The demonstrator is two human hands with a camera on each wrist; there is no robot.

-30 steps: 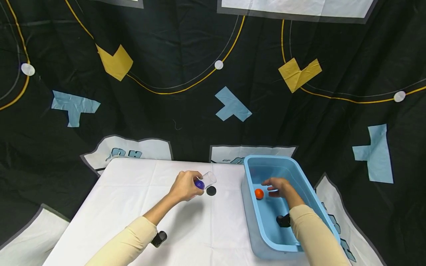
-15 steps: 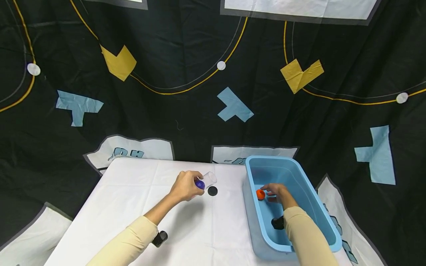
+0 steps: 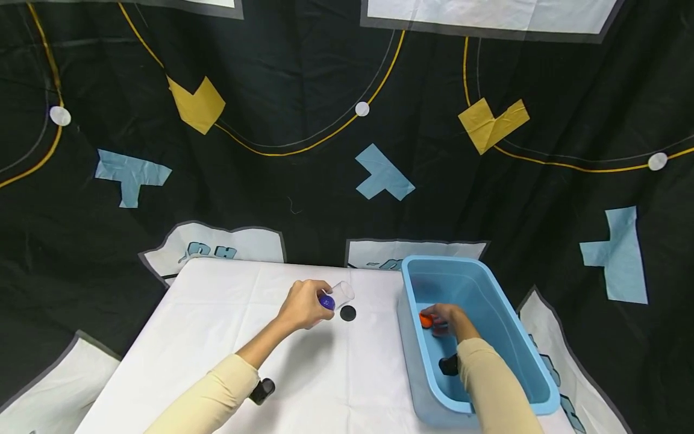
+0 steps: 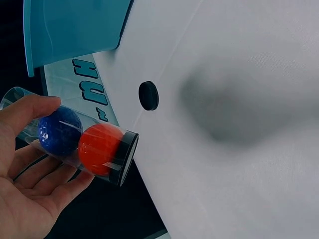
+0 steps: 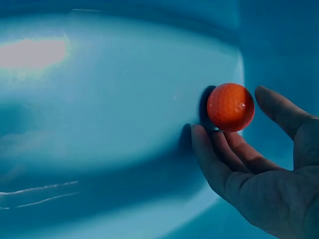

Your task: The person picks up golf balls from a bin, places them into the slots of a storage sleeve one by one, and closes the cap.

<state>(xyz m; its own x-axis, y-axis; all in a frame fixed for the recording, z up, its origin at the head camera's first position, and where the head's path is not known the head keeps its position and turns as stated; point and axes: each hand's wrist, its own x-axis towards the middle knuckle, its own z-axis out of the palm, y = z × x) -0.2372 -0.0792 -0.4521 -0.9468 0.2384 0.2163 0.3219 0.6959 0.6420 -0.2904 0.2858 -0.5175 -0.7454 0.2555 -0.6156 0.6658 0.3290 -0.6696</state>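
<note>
You are viewing a clear, colourless tube (image 3: pixel 343 293); its end cap (image 4: pixel 124 158) is showing black. Within, the blue ball (image 4: pixel 60 131) is reading deep blue, more violet from the head view, and the orange-red ball (image 4: pixel 101 149) is glowing warm. The loose ball (image 5: pixel 231 107) is showing orange, finely dimpled. The bin (image 3: pixel 408 355) is showing plain light blue, the disc (image 4: pixel 148 95) black, the tablecloth (image 3: pixel 217 313) white. You are wearing plain cream sleeves (image 3: pixel 208 395). The backdrop (image 3: pixel 260 193) is showing black, with yellow lines (image 3: pixel 282 154) and thin grey ones curving across, white dots (image 3: pixel 362 109) punctuating the yellow, yellow tape (image 3: pixel 197 113) forming notched shapes, pale-blue tape (image 3: pixel 386 173) forming Ts. White panels (image 3: pixel 488 15) are carrying grey borders; blue lettering (image 4: pixel 92 93) is showing dark outlines.
</note>
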